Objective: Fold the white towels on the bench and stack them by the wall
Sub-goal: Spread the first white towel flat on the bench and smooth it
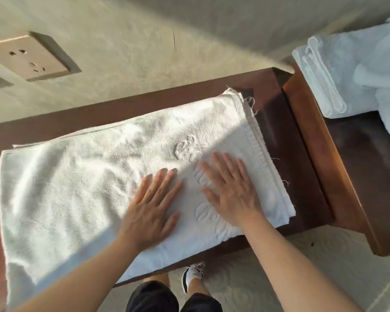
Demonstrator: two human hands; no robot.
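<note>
beige textured wall (126,70) fills the top of my view, with one full outlet plate (29,56) set in it and the edge of a second at the far left. below it runs a dark brown wooden desk (286,154), its long side against the wall, and a second wooden piece (358,167) butts up to its right end. pale carpet (268,278) shows under the near edge.

one large white towel (77,188) lies spread along the desk, doubled over, its layered hems and loose threads at the right end and its left part hanging over the near edge. raised embossed patterns show in the pile near my hands. sunlight falls across it in a slanted band.

on the second wooden piece, up at the right, sits one folded white towel (324,79) with a loose heap of white cloth (387,86) just beside it; i cannot count what is in the heap.

my left hand (151,206) and right hand (230,190) both lie flat on the big towel, palms down, fingers straight and slightly spread, near each other but apart. neither grip holds anything; they only press the cloth.

one white and black shoe (193,274) shows below the desk.
</note>
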